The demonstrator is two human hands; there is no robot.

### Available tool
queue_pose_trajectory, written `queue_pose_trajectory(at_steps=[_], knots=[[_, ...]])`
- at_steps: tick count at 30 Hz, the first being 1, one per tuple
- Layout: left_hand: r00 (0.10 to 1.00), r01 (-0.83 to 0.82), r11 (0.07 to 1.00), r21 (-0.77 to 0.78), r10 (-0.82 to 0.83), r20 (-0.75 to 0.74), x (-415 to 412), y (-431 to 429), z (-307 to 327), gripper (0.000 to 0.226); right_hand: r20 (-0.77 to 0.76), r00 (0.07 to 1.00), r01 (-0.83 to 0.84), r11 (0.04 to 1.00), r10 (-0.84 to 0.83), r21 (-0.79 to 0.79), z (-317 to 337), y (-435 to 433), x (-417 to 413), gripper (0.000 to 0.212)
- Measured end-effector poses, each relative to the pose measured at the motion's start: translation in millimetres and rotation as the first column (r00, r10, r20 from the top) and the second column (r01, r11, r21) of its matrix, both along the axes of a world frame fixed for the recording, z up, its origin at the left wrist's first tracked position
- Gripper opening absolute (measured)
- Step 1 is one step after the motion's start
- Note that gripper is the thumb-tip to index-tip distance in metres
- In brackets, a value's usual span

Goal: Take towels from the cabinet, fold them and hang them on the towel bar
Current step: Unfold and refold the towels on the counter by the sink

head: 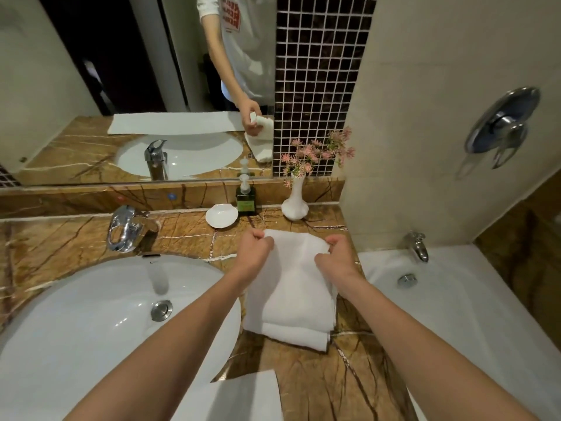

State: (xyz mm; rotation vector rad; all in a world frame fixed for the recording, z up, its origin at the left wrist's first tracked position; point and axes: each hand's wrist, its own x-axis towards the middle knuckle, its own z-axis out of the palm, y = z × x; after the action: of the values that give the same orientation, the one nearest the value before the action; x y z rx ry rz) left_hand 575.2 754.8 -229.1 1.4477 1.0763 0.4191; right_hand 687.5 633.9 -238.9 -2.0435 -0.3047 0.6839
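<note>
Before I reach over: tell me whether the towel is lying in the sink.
No, the towel lies on the marble counter beside the sink.

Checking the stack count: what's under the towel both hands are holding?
Under the held towel lies a second folded white towel, its near edge showing, on the marble counter. Both hands, left and right, grip the top edge. Anything deeper is covered.
</note>
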Motion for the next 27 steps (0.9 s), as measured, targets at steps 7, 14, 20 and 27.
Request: queue_pose_trajectory(at_steps=[7,14,20,27], knots=[[0.999,-0.039,0.999,-0.003,0.039,0.004,-29.5,-24.9,13.8,0.020,-0.142,0.989,0.051,0.994,-0.038,0.093,20.4,-31.5,-32.0,0.046],[0.993,-0.119,0.992,-0.043,0.120,0.019,-72.0,-64.7,16.5,0.032,-0.156,0.988,0.015,0.989,0.008,0.148,21.5,-76.3,-72.6,0.064],[0.993,-0.113,0.993,-0.041,0.113,-0.015,-116.9,-101.3,9.5,0.032,-0.159,0.985,-0.040,0.989,0.063,0.146,10.5,-118.3,-113.4,0.080],[0.995,-0.085,0.995,-0.043,0.082,-0.066,-153.8,-127.2,-2.1,0.034,-0.144,0.986,-0.068,0.990,0.086,0.121,-3.0,-153.5,-149.0,0.080]])
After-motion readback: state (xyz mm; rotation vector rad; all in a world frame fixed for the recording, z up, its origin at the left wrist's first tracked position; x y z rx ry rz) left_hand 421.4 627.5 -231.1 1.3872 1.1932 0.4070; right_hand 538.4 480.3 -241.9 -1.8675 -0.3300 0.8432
